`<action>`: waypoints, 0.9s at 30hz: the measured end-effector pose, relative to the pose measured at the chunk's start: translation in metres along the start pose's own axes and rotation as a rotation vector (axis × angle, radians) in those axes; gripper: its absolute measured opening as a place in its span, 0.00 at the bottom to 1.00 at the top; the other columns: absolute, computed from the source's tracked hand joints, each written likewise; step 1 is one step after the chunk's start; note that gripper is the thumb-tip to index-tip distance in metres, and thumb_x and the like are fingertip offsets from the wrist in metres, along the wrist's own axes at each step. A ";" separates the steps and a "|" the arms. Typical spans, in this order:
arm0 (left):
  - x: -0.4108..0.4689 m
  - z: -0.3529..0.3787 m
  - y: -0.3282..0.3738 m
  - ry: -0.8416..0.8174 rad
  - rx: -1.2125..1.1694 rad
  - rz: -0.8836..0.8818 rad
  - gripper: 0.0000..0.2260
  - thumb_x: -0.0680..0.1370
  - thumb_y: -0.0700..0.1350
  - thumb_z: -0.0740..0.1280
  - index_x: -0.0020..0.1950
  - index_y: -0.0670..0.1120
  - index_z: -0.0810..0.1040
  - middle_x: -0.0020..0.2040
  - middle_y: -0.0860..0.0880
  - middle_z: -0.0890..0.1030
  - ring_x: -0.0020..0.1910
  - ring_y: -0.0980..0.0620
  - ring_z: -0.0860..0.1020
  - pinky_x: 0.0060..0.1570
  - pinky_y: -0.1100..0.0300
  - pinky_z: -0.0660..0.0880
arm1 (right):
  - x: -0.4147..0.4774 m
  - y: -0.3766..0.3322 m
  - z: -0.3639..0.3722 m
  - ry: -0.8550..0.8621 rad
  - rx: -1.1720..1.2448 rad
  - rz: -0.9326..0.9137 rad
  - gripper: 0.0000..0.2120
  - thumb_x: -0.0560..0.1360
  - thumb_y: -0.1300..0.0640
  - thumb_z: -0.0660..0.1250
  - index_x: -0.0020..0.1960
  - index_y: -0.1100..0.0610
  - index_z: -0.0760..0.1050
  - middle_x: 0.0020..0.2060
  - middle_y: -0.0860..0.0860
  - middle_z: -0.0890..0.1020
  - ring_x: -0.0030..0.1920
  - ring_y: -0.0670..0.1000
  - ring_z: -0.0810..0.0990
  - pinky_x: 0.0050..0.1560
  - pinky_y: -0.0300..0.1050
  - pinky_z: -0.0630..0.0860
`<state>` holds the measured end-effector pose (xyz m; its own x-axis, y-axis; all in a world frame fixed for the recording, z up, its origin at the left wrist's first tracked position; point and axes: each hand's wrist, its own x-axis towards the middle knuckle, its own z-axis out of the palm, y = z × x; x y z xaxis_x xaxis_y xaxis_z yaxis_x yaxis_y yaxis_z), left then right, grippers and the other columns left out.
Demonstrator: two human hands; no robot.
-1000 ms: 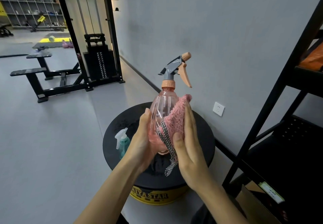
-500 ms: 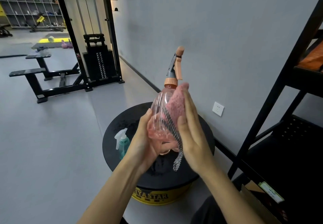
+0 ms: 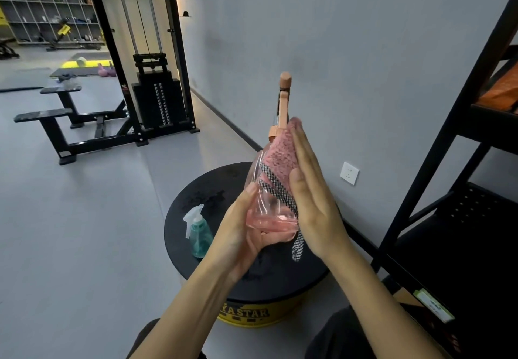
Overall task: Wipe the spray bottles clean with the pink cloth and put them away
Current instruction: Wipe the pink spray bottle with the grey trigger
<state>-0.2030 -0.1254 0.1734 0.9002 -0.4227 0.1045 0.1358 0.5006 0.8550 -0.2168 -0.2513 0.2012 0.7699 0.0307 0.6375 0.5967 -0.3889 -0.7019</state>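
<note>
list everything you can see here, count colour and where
pink spray bottle: 1, clear pink with peach trigger head, held upright between both hands
pink cloth: 1, pink with checked trim, pressed on the bottle's right side
teal spray bottle: 1, teal with white head, standing on the round platform, left side
round platform: 1, black top, yellow base, on the floor
wall socket: 1, white, on the grey wall
shelving rack: 1, black, at right
cable machine: 1, black, back left
left hand: 1, cupping the bottle's base
right hand: 1, flat against the cloth
</note>
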 end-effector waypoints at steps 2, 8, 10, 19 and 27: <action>0.001 0.000 0.002 0.012 -0.010 0.010 0.16 0.76 0.60 0.64 0.54 0.54 0.84 0.51 0.45 0.84 0.44 0.47 0.84 0.40 0.53 0.83 | -0.010 0.000 0.007 0.004 -0.048 -0.032 0.26 0.84 0.55 0.49 0.80 0.55 0.48 0.80 0.46 0.49 0.79 0.46 0.47 0.78 0.53 0.52; 0.002 -0.005 0.010 0.028 -0.029 -0.005 0.26 0.76 0.60 0.57 0.66 0.47 0.75 0.59 0.44 0.83 0.59 0.48 0.81 0.52 0.57 0.80 | -0.050 0.008 0.021 -0.033 -0.176 -0.097 0.27 0.83 0.51 0.48 0.79 0.48 0.43 0.79 0.42 0.44 0.79 0.49 0.44 0.78 0.56 0.50; 0.001 -0.004 0.008 0.006 -0.011 -0.031 0.27 0.75 0.63 0.60 0.66 0.48 0.76 0.58 0.44 0.84 0.56 0.47 0.83 0.47 0.55 0.82 | -0.040 0.008 0.016 -0.029 -0.177 -0.102 0.26 0.84 0.50 0.47 0.80 0.50 0.44 0.80 0.43 0.45 0.79 0.49 0.45 0.78 0.52 0.48; 0.004 -0.001 0.001 -0.001 0.057 -0.005 0.19 0.77 0.62 0.61 0.58 0.53 0.82 0.49 0.44 0.85 0.42 0.46 0.84 0.40 0.52 0.83 | -0.008 0.009 0.003 -0.009 -0.112 -0.051 0.25 0.83 0.56 0.49 0.80 0.55 0.49 0.80 0.46 0.49 0.79 0.47 0.45 0.78 0.55 0.49; 0.003 -0.004 0.003 -0.005 0.015 0.006 0.27 0.75 0.63 0.60 0.69 0.49 0.72 0.60 0.45 0.83 0.58 0.48 0.82 0.47 0.56 0.81 | -0.040 0.017 0.017 -0.021 -0.162 -0.083 0.26 0.84 0.47 0.46 0.80 0.48 0.44 0.80 0.44 0.45 0.80 0.51 0.44 0.77 0.62 0.51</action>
<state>-0.1979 -0.1221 0.1747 0.8988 -0.4237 0.1122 0.1243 0.4918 0.8618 -0.2331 -0.2439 0.1584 0.7251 0.0878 0.6830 0.6154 -0.5278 -0.5855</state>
